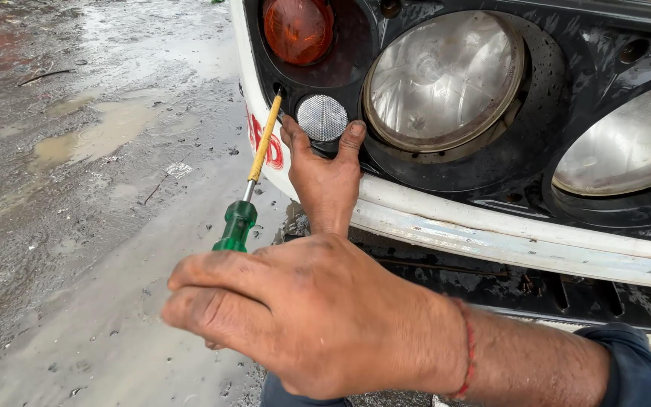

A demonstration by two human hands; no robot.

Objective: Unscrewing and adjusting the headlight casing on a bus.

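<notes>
Head view: screwdriver [254, 177], green handle, yellow-sleeved shaft, slanting up with tip at the black headlamp housing [566, 98] beside the orange indicator lens [297, 29]. Right hand [303, 316] clenched around the handle's end. Left hand [325, 177] pressed against the housing, fingers cupping the small round white reflector [322, 117]. Housing also holding two big round headlamps [442, 79]. Wet muddy ground [77, 188] beneath.

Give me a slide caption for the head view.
Right hand drives screwdriver into headlight housing; left hand braces it.
</notes>
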